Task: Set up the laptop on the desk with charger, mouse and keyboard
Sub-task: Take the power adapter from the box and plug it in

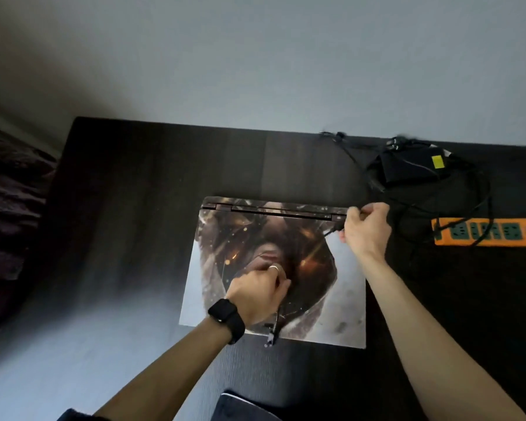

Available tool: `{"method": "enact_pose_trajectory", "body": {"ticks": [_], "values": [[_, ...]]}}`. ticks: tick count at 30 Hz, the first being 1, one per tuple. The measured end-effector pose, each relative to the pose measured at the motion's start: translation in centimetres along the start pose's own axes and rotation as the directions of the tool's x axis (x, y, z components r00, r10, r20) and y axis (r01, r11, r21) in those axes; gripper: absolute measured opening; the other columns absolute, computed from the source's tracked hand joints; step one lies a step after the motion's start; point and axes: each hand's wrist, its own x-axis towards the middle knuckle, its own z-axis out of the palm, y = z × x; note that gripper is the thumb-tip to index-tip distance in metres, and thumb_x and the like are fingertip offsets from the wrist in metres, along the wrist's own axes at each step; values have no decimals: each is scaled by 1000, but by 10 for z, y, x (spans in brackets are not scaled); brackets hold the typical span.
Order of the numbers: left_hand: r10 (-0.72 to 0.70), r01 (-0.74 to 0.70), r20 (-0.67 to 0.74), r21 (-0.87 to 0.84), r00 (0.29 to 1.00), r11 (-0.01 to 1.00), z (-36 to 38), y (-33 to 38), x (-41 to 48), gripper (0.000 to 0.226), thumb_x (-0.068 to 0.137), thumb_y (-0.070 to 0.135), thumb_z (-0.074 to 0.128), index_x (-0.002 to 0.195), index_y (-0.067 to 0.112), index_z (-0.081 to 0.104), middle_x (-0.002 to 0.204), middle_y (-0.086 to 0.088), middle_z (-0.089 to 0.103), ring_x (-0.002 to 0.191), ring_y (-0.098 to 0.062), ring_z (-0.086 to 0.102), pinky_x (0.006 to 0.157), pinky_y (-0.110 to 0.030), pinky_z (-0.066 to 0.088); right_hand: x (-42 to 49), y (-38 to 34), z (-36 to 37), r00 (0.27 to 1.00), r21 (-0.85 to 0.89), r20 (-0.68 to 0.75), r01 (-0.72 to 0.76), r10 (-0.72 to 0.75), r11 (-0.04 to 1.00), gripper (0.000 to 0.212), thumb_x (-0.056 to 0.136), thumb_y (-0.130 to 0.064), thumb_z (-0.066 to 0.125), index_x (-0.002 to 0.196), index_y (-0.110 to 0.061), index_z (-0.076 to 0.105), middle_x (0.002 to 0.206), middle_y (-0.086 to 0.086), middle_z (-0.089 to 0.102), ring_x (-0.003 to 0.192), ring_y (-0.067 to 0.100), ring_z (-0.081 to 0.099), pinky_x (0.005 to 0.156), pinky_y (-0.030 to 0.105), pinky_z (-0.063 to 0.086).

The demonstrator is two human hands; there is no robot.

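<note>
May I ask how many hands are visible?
2: the left hand over the laptop lid, gripping a thin cable; the right hand at its back right corner, pinching the charger cable.

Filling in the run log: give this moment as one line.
laptop closed on desk | right hand pinches charger cable by laptop's rear right corner | left hand grips thin cord over laptop

One laptop (346, 299) (closed), one charger (407, 168), one power strip (486, 232).
</note>
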Motion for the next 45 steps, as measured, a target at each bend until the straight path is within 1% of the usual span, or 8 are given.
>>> {"method": "enact_pose_trajectory", "body": {"ticks": [10,14,17,21,28,33,40,45], "values": [[-94,90,-28,-120,995,989,-22,-17,13,31,95,55,35,97,29,51,93,6,68,87,-22,64,79,-41,50,34,-22,15,994,210,13,-111,111,971,8,104,-14,45,112,-16,44,101,10,65,65,16,75,69,28,63],[4,-4,-40,1,999,1000,-27,-4,28,23,96,43,45,108,24,51,110,4,61,96,-25,63,74,-36,48,22,-12,15,976,-99,-35,212,-216,972,13,101,-19,55,113,-15,56,108,2,65,88,18,69,73,27,50],[93,-88,-88,63,992,994,-35,0,41,26,99,43,39,120,29,46,110,4,56,98,-24,58,69,-37,46,-5,2,15,745,-315,138,657,-652,684,21,97,-26,58,116,-22,65,116,-3,60,99,17,61,79,30,48],[149,-144,-158,42,976,989,-53,4,66,25,97,47,44,116,34,55,107,10,62,105,-14,52,80,-35,48,-17,20,14,544,-371,464,836,-699,404,31,100,-39,47,104,-26,74,97,-9,73,92,18,58,74,33,52],[97,-129,-148,-228,984,965,-53,-4,93,23,94,28,59,116,27,63,107,5,66,98,-15,61,85,-29,47,12,22,9,725,-364,371,688,-580,628,45,98,-46,35,96,-17,69,91,-6,68,92,15,50,79,40,51],[-65,-8,-166,-407,984,913,-54,13,106,22,80,37,76,99,29,67,87,10,71,79,0,65,80,-23,53,16,12,4,722,-368,427,689,-545,624,46,91,-61,34,103,-34,69,95,-15,70,104,14,52,88,40,44],[-79,-41,-272,-408,959,912,-68,32,125,21,73,31,83,87,24,69,77,10,69,74,-2,65,76,-24,53,34,-10,0,729,-77,606,453,-319,888,33,101,-45,51,78,-29,69,68,-13,66,68,2,59,72,24,47],[-15,-55,-398,-164,917,985,-72,41,131,25,81,46,73,102,33,67,89,8,64,85,-13,63,76,-31,52,53,-28,-4,686,3,661,402,-303,916,24,100,-34,58,94,-19,76,73,-7,68,71,3,62,70,19,48]]}}
